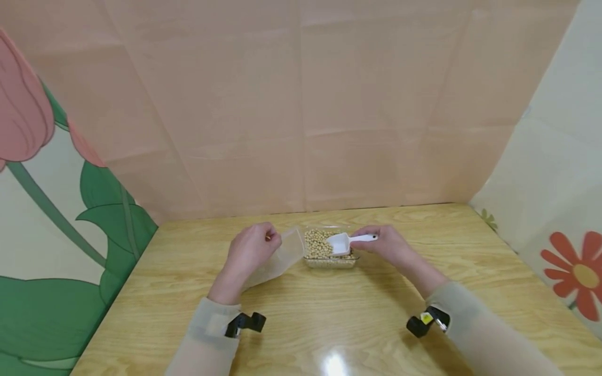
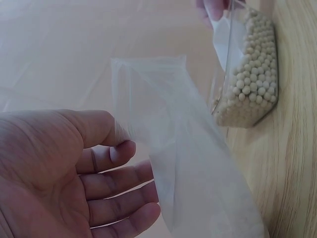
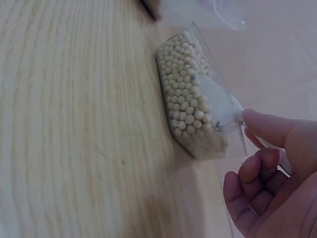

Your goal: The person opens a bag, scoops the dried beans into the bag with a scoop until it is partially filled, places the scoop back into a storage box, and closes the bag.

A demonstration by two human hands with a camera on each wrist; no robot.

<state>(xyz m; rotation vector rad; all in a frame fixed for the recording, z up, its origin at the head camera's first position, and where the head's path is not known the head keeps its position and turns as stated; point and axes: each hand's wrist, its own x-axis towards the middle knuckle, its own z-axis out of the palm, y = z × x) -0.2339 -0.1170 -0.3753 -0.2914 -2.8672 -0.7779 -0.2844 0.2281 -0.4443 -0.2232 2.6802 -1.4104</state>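
My left hand (image 1: 251, 249) pinches the edge of a clear plastic bag (image 2: 198, 163) between thumb and forefinger, the other fingers loosely bent behind it. The bag's mouth faces a clear rectangular container (image 1: 329, 264) full of round, pale beige beans (image 3: 185, 94). With the handle of a white scoop (image 1: 339, 244) between its thumb and fingers, my right hand (image 1: 383, 243) is at the container's right side. The scoop's bowl lies among the beans, its front edge down in them. In the right wrist view the scoop shows through the container's clear wall.
Under everything is a wood-grain table (image 1: 301, 318). A pinkish-beige sheet (image 1: 301, 104) covers the wall at its back edge. Painted flowers decorate the left wall (image 1: 28, 224) and right wall (image 1: 555, 183). Each sleeve has a black wrist mount (image 1: 244, 322) strapped on.
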